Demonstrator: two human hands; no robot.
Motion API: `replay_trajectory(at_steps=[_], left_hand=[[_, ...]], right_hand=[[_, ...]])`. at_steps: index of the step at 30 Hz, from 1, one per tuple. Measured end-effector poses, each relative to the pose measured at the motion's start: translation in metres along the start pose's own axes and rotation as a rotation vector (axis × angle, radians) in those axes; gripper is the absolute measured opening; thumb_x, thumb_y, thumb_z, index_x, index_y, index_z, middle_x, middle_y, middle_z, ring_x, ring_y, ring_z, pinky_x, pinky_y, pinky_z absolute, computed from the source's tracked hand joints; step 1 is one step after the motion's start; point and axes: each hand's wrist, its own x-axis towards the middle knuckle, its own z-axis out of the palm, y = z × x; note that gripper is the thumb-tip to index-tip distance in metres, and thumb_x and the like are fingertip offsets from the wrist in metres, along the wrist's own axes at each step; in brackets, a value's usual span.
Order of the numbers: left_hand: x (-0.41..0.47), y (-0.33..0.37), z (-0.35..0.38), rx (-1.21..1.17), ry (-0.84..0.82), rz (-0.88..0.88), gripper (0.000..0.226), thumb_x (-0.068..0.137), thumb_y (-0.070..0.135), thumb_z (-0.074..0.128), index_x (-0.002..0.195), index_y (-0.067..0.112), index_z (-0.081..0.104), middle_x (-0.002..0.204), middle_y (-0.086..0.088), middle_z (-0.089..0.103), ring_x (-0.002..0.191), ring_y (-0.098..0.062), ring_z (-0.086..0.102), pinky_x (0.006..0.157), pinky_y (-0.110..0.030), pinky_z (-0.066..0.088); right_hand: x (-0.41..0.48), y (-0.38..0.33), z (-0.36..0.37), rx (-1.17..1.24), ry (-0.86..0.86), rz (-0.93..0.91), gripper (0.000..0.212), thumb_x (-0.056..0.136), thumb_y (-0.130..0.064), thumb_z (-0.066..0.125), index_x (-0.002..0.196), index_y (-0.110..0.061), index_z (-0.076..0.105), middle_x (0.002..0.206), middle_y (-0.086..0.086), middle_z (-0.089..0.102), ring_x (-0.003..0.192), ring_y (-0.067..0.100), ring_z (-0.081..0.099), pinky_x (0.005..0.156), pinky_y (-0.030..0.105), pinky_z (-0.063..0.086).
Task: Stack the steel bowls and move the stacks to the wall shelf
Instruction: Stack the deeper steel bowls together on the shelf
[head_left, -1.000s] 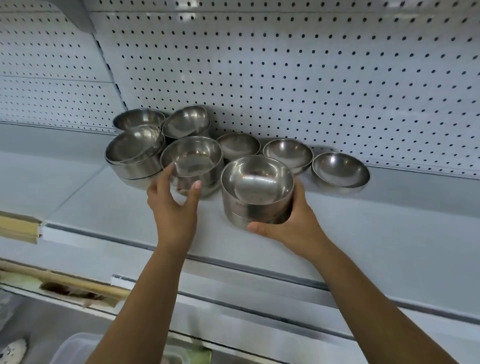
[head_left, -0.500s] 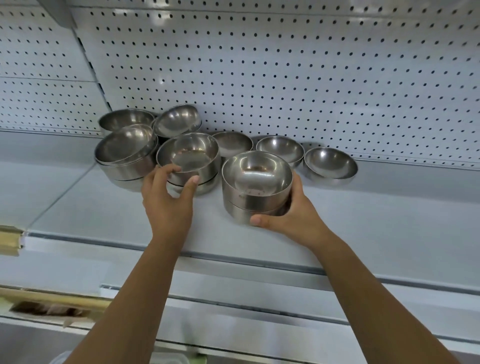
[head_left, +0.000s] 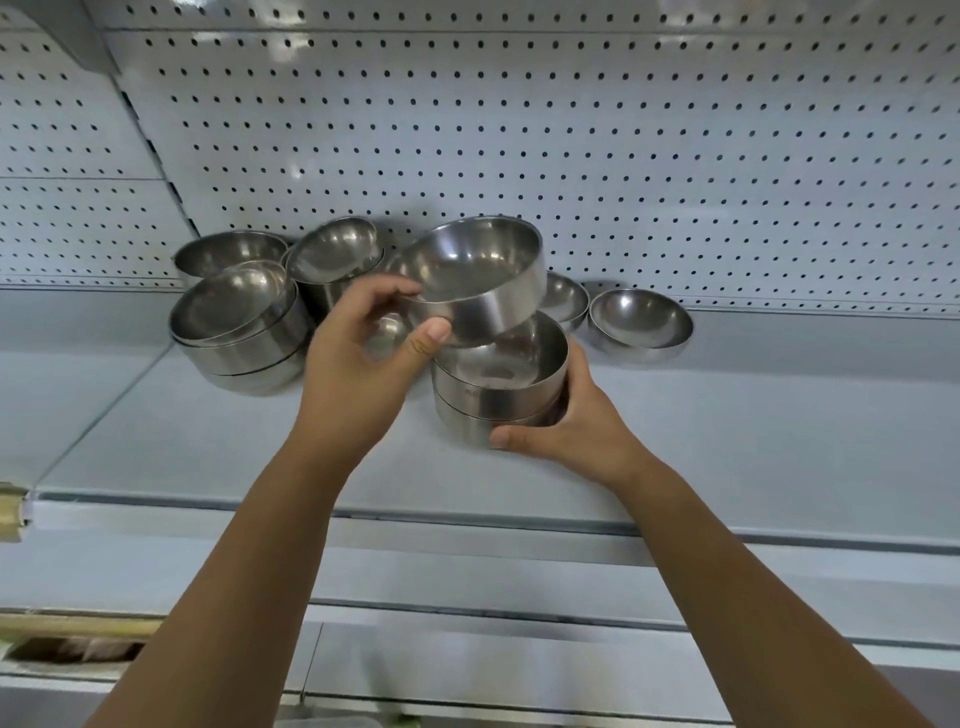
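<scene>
Left hand (head_left: 358, 358) grips a tilted steel bowl (head_left: 478, 280) at its rim and wall, just above the stack (head_left: 501, 387). Right hand (head_left: 571, 421) is curled round that stack, which stands on the shelf (head_left: 727, 415). From the stack, a pile (head_left: 239, 338) sits at 9 o'clock and a single bowl (head_left: 641, 325) at 2 o'clock.

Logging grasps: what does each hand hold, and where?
Left hand holds the tilted round steel bowl at its near wall; right hand holds the steel bowl stack low on its side.
</scene>
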Motion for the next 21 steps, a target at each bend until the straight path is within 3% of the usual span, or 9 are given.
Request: replay_trajectory(at_steps=[6, 11, 16, 21], left_hand=[[0.0, -0.004, 0.007, 0.044, -0.145, -0.036, 0.032, 0.088, 0.022, 0.079, 0.117, 0.026, 0.065, 0.113, 0.008, 0.069, 0.116, -0.013, 0.063, 0.11, -0.041, 0.046], [-0.006, -0.006, 0.006, 0.074, -0.221, -0.029, 0.04, 0.083, 0.034, 0.079, 0.12, 0.025, 0.066, 0.114, 0.012, 0.07, 0.116, -0.009, 0.063, 0.108, -0.029, 0.046], [-0.009, -0.008, 0.007, 0.088, -0.209, -0.012, 0.044, 0.085, 0.034, 0.078, 0.127, 0.028, 0.064, 0.117, 0.014, 0.068, 0.116, -0.009, 0.062, 0.108, -0.034, 0.047], [-0.008, -0.011, 0.005, 0.006, -0.259, -0.092, 0.078, 0.089, 0.035, 0.079, 0.155, 0.032, 0.037, 0.145, 0.008, 0.058, 0.134, -0.01, 0.055, 0.116, -0.04, 0.043]], right_hand=[[-0.001, 0.001, -0.001, 0.015, 0.003, 0.017, 0.125, 0.056, -0.038, 0.102, 0.155, -0.044, 0.025, 0.142, -0.019, 0.059, 0.13, 0.004, 0.058, 0.111, 0.04, 0.05], [0.0, 0.002, 0.0, 0.015, 0.001, 0.028, 0.12, 0.057, -0.038, 0.102, 0.152, -0.042, 0.028, 0.137, -0.017, 0.061, 0.126, 0.004, 0.061, 0.108, 0.039, 0.052], [0.001, 0.003, 0.0, 0.016, 0.003, 0.025, 0.12, 0.057, -0.039, 0.102, 0.152, -0.042, 0.029, 0.138, -0.016, 0.061, 0.127, 0.006, 0.06, 0.109, 0.04, 0.052], [0.0, 0.002, 0.0, 0.011, 0.012, 0.034, 0.121, 0.055, -0.043, 0.101, 0.152, -0.041, 0.028, 0.137, -0.017, 0.061, 0.127, 0.006, 0.06, 0.109, 0.039, 0.052]])
